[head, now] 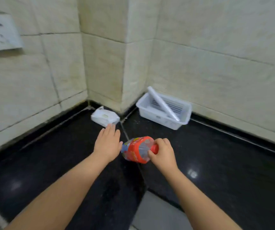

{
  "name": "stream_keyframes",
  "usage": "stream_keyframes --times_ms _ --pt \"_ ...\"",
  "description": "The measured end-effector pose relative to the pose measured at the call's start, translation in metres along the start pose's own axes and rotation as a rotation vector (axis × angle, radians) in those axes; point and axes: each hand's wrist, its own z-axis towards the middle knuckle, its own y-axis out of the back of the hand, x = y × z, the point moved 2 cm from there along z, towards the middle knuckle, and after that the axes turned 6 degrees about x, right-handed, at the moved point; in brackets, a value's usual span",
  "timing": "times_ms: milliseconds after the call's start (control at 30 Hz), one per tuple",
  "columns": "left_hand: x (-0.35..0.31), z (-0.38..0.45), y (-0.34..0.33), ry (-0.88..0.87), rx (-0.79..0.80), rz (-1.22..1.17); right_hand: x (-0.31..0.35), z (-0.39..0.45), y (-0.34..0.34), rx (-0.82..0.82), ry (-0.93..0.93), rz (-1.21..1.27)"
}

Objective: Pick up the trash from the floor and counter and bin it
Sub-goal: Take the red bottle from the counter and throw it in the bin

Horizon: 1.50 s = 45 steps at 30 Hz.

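A clear plastic bottle with a red label and red cap lies tilted over the black counter, its base pointing away from me. My right hand grips it at the cap and neck. My left hand is flat, fingers together and stretched forward, just left of the bottle. Its fingertips almost touch a white wipes pack lying in the counter's corner. The left hand holds nothing.
A white plastic basket with a white roll leaning in it stands against the right wall. Tiled walls close the corner. A wall socket is at upper left. Grey floor shows below the counter edge.
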Motion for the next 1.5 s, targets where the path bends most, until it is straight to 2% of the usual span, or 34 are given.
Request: stream_keyframes --times_ms 133,300,467,667,900,1000,1167,1333,1500 --pt "-0.142 0.020 0.039 -0.283 -0.061 -0.012 -0.081 -0.045 0.108 -0.245 -0.209 -0.095" --pt "-0.350 -0.038 0.073 -0.717 -0.160 0.046 -0.190 -0.175 0.236 -0.546 -0.458 -0.209" --pt "-0.561 -0.181 0.068 -1.123 -0.218 0.084 -0.293 -0.380 0.332 -0.763 -0.708 -0.309" --pt "-0.775 -0.432 0.028 -1.618 -0.225 0.061 -0.375 -0.669 0.394 -1.015 -1.089 -0.300" --pt "-0.896 -0.706 -0.052 -2.092 -0.100 0.165 -0.408 -0.959 0.368 -1.235 -1.661 -0.154" --pt "-0.941 -0.790 -0.089 -2.224 -0.049 0.214 -0.421 -1.054 0.337 -1.366 -1.874 0.000" --pt "-1.033 -0.908 -0.155 -2.394 0.001 0.322 -0.462 -1.186 0.285 -1.444 -2.209 0.267" --pt "-1.134 -1.008 -0.237 -2.511 0.034 0.549 -0.544 -1.278 0.255 -1.477 -2.412 0.527" --pt "-1.185 -1.084 -0.351 -2.613 0.086 0.851 -0.633 -1.322 0.181 -1.455 -2.418 0.937"
